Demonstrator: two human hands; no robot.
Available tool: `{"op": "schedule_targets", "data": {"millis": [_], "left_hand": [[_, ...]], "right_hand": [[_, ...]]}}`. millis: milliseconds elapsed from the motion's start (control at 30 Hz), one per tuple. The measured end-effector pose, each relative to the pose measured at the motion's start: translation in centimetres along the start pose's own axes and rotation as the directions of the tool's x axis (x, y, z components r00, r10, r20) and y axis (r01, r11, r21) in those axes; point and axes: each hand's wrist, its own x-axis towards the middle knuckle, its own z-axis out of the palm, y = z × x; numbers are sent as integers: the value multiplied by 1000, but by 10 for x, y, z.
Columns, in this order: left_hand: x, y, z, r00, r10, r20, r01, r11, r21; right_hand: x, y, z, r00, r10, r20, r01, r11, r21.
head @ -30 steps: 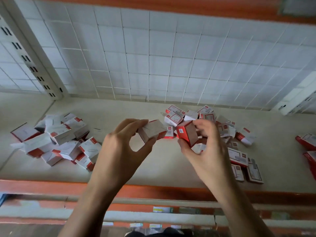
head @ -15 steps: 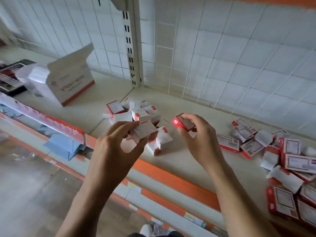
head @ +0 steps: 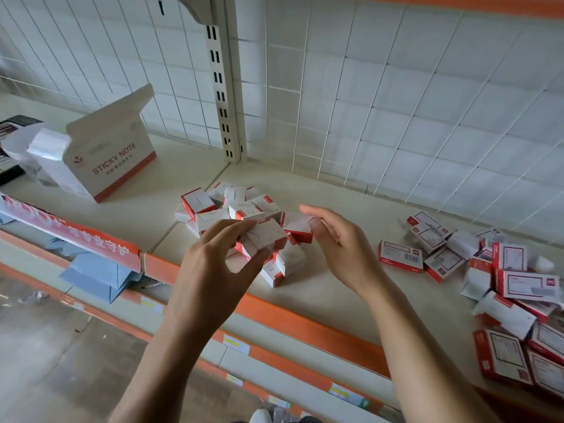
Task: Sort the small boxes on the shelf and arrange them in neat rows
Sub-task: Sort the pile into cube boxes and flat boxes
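though no row stands on the shelf [head: 351, 193] yet, your left hand [head: 213, 264] pinches 1 small box [head: 268, 236] above the left heap [head: 210, 209]; your right hand [head: 338, 245] hangs spread, empty; that heap and the right heap [head: 518, 285] need sorting.

Shelf: cream metal shelf board [head: 351, 190], orange front edge.
Centre: heap of small white-and-red cardboard boxes [head: 210, 216].
Right: flat red-and-white boxes [head: 531, 283], scattered.
Left: open white STICKY NOTE carton [head: 122, 160].

1. Carton [head: 116, 157], 10 o'clock: "STICKY NOTE" in capitals on its side; the smaller line beneath is unreadable.
2. Red strip [head: 100, 244], 9 o'clock, on the shelf [head: 335, 193] edge: white characters "专业守护".
3. Boxes [head: 399, 256], 3 o'clock: label print too small to read.
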Motion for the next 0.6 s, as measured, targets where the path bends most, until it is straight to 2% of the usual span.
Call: {"op": "schedule_targets", "data": {"millis": [333,467,600], "left_hand": [[12,-16,31,998,27,48,-31,995,95],[16,-8,29,994,90,66,-98,985,139],[19,20,33,981,186,53,-188,981,45]], "right_hand": [[-11,-5,13,999,31,11,-31,997,65],[-21,-6,3,998,-2,-69,-2,999,-49],[-41,-7,-26,976,6,-220,-31,993,-110]]}}
